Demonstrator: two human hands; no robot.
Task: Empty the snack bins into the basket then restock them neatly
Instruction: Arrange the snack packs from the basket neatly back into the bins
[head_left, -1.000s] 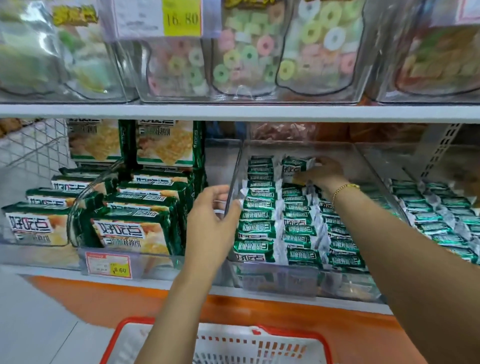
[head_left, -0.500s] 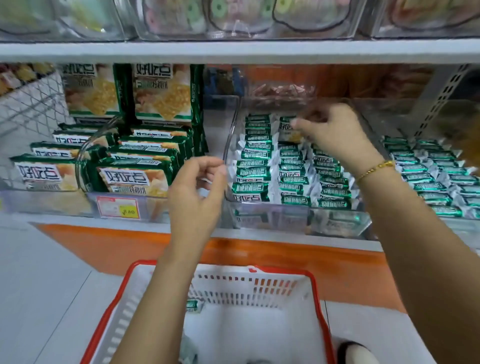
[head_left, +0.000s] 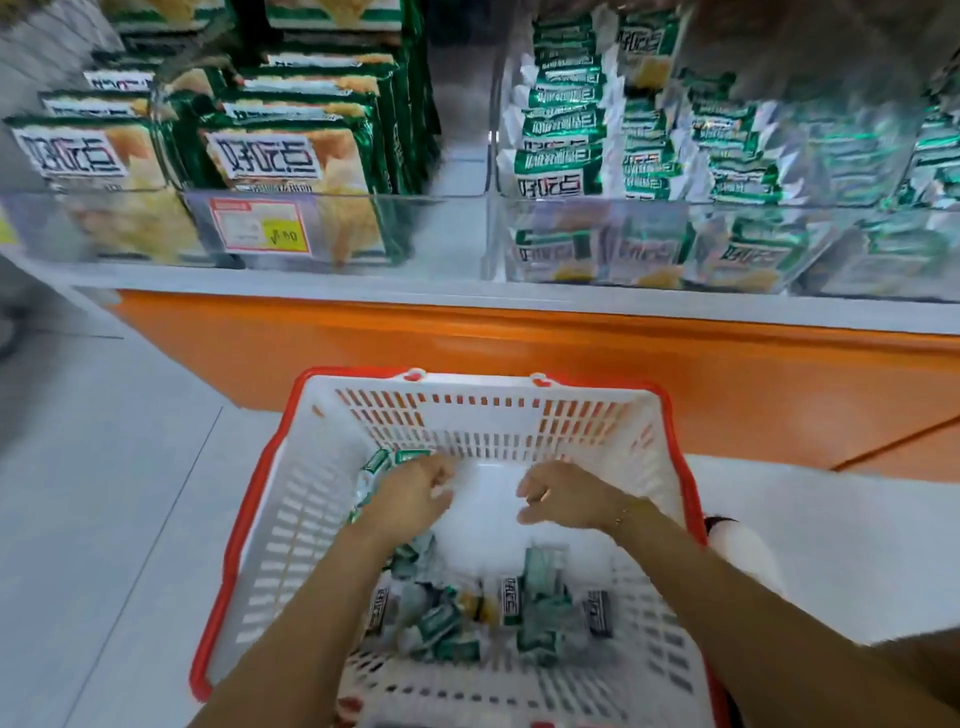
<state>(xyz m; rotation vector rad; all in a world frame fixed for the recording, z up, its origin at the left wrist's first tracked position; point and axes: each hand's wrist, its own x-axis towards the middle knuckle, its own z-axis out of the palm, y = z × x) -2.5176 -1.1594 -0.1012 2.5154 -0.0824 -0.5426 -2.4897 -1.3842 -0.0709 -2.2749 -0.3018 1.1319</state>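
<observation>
Up-left of the basket (head_left: 293, 519), the large packs (head_left: 291, 156) look untouched. Inside it, your left hand (head_left: 410, 499) has curled fingers; whether that grip holds anything I cannot tell. A few packets (head_left: 511, 600) lie on the basket's floor. Your right hand (head_left: 563, 499) hangs loose, grip empty. Up-right of the basket, the clear bin (head_left: 727, 205) is nearly full: emptying barely begun, restocking all ahead.
</observation>
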